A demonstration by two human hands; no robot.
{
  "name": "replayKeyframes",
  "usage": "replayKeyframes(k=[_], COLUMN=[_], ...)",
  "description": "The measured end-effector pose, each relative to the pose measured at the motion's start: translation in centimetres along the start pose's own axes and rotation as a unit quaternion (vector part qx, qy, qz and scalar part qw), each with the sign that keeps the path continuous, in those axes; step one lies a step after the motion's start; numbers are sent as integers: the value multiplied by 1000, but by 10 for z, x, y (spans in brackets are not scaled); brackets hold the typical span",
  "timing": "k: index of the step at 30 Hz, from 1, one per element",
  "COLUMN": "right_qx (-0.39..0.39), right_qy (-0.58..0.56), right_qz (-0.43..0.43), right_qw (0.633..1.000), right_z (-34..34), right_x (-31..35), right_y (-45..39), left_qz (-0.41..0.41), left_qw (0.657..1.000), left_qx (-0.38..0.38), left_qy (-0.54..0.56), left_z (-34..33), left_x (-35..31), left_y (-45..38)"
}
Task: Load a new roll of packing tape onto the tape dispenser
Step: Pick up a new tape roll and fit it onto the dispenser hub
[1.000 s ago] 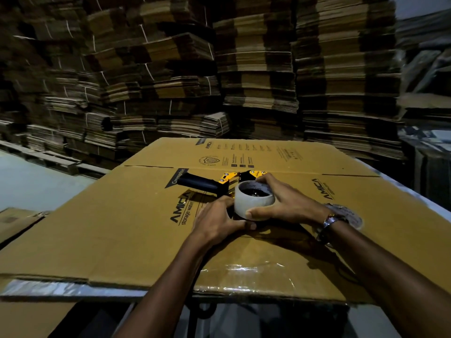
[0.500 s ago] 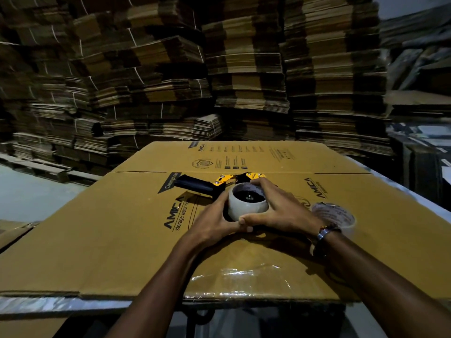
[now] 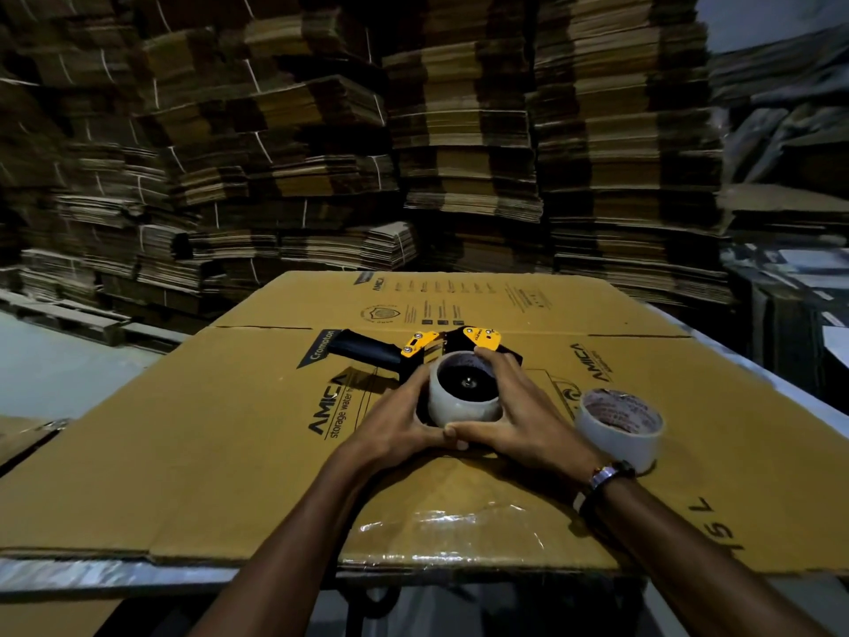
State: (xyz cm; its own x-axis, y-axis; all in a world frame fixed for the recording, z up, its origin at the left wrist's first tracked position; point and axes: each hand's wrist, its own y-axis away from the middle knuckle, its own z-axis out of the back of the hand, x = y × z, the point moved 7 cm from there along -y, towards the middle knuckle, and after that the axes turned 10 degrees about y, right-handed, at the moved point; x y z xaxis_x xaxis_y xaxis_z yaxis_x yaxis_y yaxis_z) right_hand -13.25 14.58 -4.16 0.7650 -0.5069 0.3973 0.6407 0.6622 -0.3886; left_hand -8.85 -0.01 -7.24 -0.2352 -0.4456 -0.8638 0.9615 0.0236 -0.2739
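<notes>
**Both hands around a tape roll on the dispenser**

Stacks of flattened cardboard (image 3: 321, 144) fill the dim room behind a worktable covered by a large flattened carton (image 3: 220, 452) printed with "AMICA" and "Crompton". On the carton lies a black and yellow tape dispenser (image 3: 413, 349), its black handle pointing left. A pale roll of tape (image 3: 464, 409) sits on the dispenser's near end, open core facing up. The left hand (image 3: 395, 425) curls round the roll's left side, and the right hand (image 3: 519, 411) wraps the right side, fingers reaching over the far rim; the two thumbs meet at the roll's near base. A second tape roll (image 3: 618, 427) stands on the carton just right of the right hand, beside a wristwatch (image 3: 604, 473) on that wrist.
</notes>
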Motion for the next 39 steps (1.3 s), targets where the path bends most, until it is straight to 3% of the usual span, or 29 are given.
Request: replayKeyframes(k=[6,12,23,30,39], right_qx=[-5,116,30,159,144], right_qy=[-7,61,-6,75,67], right_qz=[1,-13,-11,-30,-49], right_qw=[1000,991,999,984,986], right_z=[-3,5,-3,-7,-12], right_x=[0,-1,-2,-12,-16], right_y=[3,-17,5,-15,-12], left_qz=[1,25,0,13,26], left_qw=[1000,1000,1000,998,998], left_qx=[4,6,19,17,31], left_qy=[-5,-12,-23,-57,-55], left_z=[0,-1,-2,-1,-4], left_x=[4,9,2,8,9], left_y=[-1,-5,-3,-5,-5])
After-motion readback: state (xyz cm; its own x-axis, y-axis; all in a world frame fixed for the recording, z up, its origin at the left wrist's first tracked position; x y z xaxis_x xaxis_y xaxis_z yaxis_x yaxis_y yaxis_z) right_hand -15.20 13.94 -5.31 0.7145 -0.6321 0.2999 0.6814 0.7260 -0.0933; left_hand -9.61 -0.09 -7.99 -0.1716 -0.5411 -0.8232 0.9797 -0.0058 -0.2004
